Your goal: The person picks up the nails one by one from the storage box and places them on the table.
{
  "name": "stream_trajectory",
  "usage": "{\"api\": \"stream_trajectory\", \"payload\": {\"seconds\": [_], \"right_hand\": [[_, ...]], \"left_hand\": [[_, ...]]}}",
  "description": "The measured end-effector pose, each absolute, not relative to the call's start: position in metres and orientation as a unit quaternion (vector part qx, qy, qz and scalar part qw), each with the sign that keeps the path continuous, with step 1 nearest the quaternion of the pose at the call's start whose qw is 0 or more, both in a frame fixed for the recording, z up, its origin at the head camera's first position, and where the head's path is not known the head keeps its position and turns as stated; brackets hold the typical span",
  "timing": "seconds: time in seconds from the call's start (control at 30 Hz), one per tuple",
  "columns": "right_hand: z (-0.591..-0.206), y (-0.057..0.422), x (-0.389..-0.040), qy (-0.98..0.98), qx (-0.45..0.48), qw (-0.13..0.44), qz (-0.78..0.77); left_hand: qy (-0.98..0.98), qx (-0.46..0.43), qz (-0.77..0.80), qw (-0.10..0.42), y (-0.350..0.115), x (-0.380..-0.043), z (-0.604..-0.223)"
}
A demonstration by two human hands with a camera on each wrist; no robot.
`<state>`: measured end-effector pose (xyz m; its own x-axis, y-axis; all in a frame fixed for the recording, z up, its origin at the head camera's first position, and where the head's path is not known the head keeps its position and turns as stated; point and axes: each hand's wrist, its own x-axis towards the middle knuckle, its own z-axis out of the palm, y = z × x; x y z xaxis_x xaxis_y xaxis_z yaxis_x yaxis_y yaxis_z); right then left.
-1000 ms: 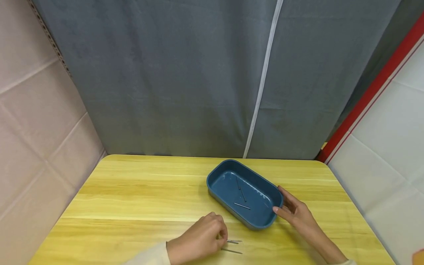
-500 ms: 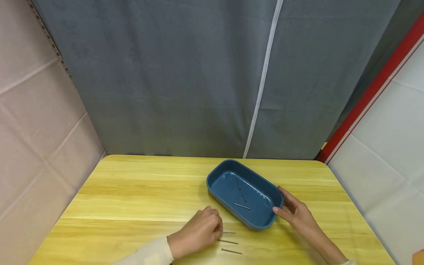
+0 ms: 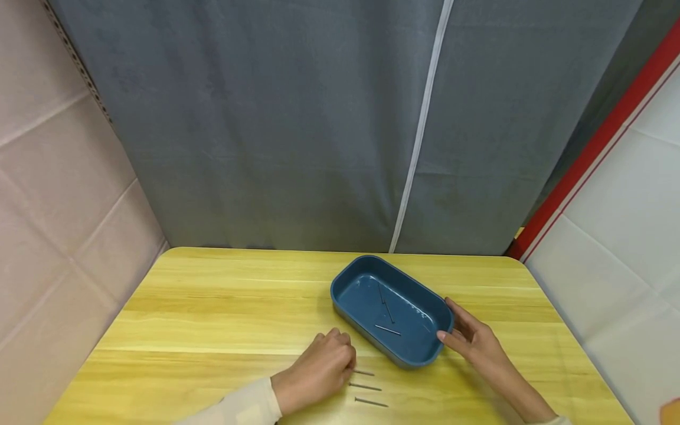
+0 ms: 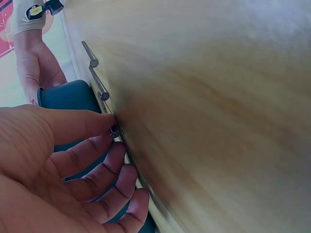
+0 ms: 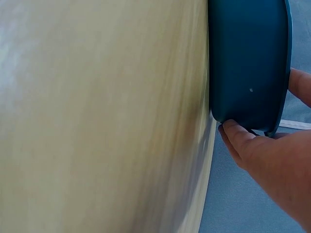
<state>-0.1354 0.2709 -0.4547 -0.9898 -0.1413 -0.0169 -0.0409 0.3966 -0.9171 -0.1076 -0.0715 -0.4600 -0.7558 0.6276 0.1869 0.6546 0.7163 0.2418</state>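
Observation:
My left hand (image 3: 323,369) is low over the table, its thumb and index finger pinching the head end of a nail (image 4: 114,134). Two more nails lie beside it toward the front, a middle nail (image 3: 365,386) and a nearest nail (image 3: 371,402), roughly parallel. To the right, my right hand (image 3: 480,345) holds the near right end of a blue rectangular dish (image 3: 392,271), thumb at the rim and fingers against the outer wall. Inside the dish lie a silver nail (image 3: 388,330) and two darker nails, one of them a long dark nail (image 3: 390,313).
The wood-grain table (image 3: 212,301) ends at a grey curtain (image 3: 276,130) behind. A pale panel (image 3: 69,195) stands along the left side and a white panel with a red strip (image 3: 589,141) along the right.
My left hand has shifted slightly away from the front edge, and the loose nails, bunched closer before, now lie spaced apart in a row. My right hand and the dish stay put.

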Motion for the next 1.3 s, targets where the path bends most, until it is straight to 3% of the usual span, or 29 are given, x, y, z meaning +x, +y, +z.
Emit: {"api": "stream_trajectory", "payload": {"seconds": [0.3, 0.7, 1.3], "right_hand": [[-0.455, 0.273, -0.136, 0.836, -0.052, 0.053, -0.543], [-0.453, 0.274, -0.136, 0.837, -0.053, 0.054, -0.543], [-0.457, 0.272, -0.134, 0.827, -0.05, 0.05, -0.557]], "left_hand": [[-0.923, -0.341, -0.171, 0.036, -0.072, -0.108, -0.451], [-0.887, -0.307, -0.338, -0.069, -0.068, -0.11, -0.421], [-0.844, -0.302, -0.426, -0.125, -0.061, -0.13, -0.382]]}}
